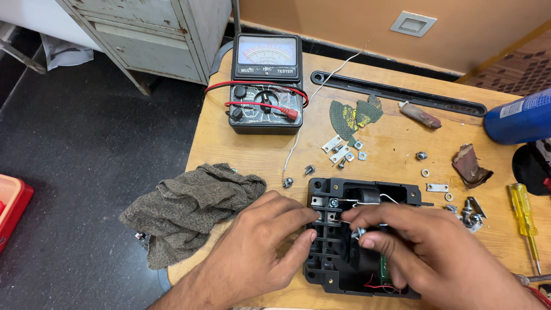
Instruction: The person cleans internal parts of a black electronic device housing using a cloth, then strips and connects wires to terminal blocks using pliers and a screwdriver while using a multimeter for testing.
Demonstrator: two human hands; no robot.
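An open black plastic housing [338, 189] lies on the wooden table [241, 149], with metal terminals, thin white wires and a small green board inside. My left hand [258, 247] rests against its left side, fingertips pinching at a metal terminal on the housing's left rim. My right hand [425, 247] lies over the middle of the housing, fingertips closed on a small metal part with white wire. Where both sets of fingertips nearly meet, the part itself is mostly hidden.
An analog multimeter [266, 83] with red leads stands at the back. A grey-green rag [189, 209] hangs over the table's left edge. Loose nuts, washers and brackets [344, 152], a yellow screwdriver [525, 221], a blue can [519, 117] and a black strip [396, 92] lie around.
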